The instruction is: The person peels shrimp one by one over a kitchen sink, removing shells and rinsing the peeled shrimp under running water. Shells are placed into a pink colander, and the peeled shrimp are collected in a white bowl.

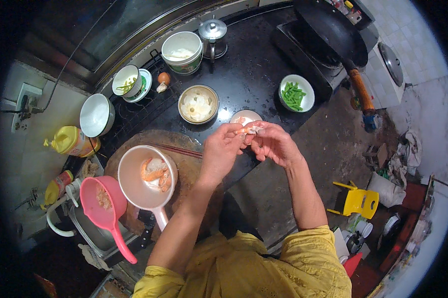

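Observation:
Between my two hands is a shrimp, orange and white, its shell state too small to tell. My left hand grips one end from the left; the fingertips of my right hand pinch the other end. Right beneath them a small pale bowl with pinkish pieces stands on the black counter, partly hidden by my hands. To the left, a pale long-handled ladle rests on a round wooden chopping board, with several orange shrimp inside. A pair of chopsticks lies behind it on the board.
A pink ladle with shell-like scraps sits over the sink. Behind my hands are a bowl of white slices and a bowl of chopped green vegetables. A black wok with a wooden handle juts past the counter's right edge.

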Available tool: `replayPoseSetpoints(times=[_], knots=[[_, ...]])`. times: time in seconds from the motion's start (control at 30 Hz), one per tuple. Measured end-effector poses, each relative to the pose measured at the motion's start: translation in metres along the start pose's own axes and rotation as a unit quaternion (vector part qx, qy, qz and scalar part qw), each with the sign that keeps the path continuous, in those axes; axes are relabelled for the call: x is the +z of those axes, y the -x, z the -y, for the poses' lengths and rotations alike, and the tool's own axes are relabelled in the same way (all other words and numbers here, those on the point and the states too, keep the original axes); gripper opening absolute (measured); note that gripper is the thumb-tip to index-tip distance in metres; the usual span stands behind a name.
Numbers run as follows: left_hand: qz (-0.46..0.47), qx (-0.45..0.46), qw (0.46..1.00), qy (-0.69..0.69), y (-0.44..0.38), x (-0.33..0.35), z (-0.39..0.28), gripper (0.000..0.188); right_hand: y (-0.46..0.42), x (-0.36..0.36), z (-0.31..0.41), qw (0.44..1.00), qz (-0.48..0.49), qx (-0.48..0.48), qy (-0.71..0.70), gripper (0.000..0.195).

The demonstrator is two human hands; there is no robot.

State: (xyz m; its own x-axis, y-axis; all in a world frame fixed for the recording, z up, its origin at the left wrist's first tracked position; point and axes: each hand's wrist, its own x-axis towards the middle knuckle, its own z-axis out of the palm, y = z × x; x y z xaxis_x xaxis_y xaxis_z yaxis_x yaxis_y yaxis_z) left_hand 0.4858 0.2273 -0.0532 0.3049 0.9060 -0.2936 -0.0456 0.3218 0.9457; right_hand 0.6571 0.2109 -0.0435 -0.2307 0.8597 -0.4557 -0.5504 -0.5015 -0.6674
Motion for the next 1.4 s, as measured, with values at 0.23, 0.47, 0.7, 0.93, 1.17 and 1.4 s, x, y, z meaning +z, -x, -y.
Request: replayPoseSetpoints(times=[0.23, 0.47, 0.7, 0.93, 1.17, 1.4], knots=[[0.013, -0.02, 1.0, 0.002, 0.007, -0.001, 0.0, 0.021, -0.001, 0.01, -0.004, 0.992, -0.045, -0.054, 0.103, 0.028], [0.039, -0.005, 0.999, -0.024, 0.012, -0.005, -0.013, 0.023, 0.001, 0.015, -0.005, 0.982, -0.037, -0.097, 0.157, 0.025], [0.024, -0.075, 0.997, -0.028, 0.009, -0.007, -0.017, 0.024, 0.004, 0.016, -0.004, 0.984, -0.048, -0.079, 0.15, 0.022], [0.041, -0.093, 0.995, -0.007, 0.01, -0.006, -0.022, 0.025, 0.009, 0.02, -0.003, 0.988, -0.047, -0.082, 0.12, 0.026], [0.056, -0.116, 0.992, 0.001, 0.011, -0.005, -0.028, 0.023, 0.012, 0.018, -0.002, 0.991, -0.044, -0.078, 0.096, 0.024], [0.012, -0.059, 0.996, -0.071, 0.009, -0.011, -0.029, 0.027, -0.009, 0.0, -0.005, 0.955, -0.15, -0.135, 0.218, 0.015]])
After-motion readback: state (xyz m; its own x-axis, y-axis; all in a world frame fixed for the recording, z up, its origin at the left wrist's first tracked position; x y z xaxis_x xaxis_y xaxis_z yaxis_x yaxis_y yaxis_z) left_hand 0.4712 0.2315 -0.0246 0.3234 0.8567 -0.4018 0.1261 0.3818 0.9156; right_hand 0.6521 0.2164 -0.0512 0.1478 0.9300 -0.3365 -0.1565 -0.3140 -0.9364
